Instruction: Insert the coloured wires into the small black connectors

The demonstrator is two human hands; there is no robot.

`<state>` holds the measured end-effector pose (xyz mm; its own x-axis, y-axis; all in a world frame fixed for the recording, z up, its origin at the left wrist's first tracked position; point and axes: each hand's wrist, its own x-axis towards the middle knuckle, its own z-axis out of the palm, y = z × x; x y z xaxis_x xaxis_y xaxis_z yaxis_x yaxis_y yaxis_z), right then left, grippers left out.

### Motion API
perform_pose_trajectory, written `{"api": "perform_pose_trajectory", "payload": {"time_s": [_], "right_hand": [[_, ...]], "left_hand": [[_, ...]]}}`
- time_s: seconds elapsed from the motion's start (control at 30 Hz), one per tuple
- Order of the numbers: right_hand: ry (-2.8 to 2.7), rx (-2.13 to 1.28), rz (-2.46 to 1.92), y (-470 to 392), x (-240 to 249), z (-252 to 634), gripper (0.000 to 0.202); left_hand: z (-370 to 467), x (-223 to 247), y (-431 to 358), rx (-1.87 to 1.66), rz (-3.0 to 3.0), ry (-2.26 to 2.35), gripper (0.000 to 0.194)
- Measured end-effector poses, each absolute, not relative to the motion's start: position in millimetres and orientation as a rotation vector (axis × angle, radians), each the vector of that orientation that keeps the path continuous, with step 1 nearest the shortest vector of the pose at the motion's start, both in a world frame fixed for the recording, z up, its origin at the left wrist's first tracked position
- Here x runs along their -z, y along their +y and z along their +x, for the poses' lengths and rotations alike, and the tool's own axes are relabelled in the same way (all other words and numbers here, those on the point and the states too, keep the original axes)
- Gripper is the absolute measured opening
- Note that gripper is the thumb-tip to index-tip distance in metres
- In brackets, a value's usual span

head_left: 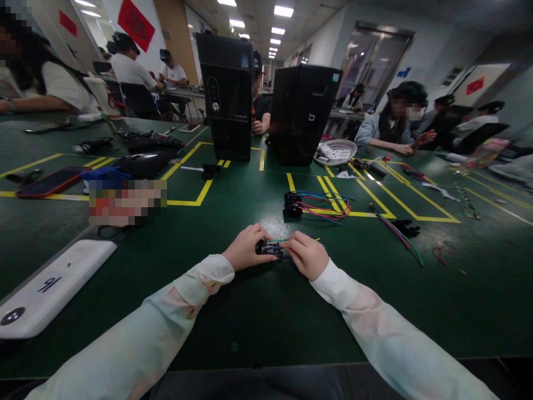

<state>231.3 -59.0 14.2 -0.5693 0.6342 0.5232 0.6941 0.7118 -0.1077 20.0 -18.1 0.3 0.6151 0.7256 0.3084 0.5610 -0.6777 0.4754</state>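
Near the front middle of the table, my left hand is closed around a small black plastic wire connector, thumb on the near side and fingers on the far side. My right hand meets it from the right, its thumb and index finger pinched at a thin wire by the connector's open end. Green and blue wire colours show there; which strand the fingertips grip is unclear. Just beyond my hands lies a similar black connector with blue, red and green wires trailing right.
Two black computer towers stand ahead. To the right are loose wires, a black plastic piece and a white basket. A white power bank and an orange-edged phone lie left. Co-workers sit around.
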Motion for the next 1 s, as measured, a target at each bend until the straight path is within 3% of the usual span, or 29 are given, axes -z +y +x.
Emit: {"api": "perform_pose_trajectory", "payload": {"time_s": [0.37, 0.7, 1.0], "right_hand": [[-2.476, 0.067, -1.101, -65.6, -18.0, 229.0, 0.016], [-2.497, 0.391, -1.067, -67.3, -16.1, 226.3, 0.022], [-2.5, 0.239, -1.016, -58.6, -19.1, 228.7, 0.023]], "left_hand": [[21.8, -5.1, -19.9, -0.605, 2.496, 1.081, 0.037], [22.5, -4.8, -20.0, -0.569, 2.516, 1.097, 0.037], [23.4, -0.8, -19.0, -0.601, 2.5, 1.101, 0.039]]}}
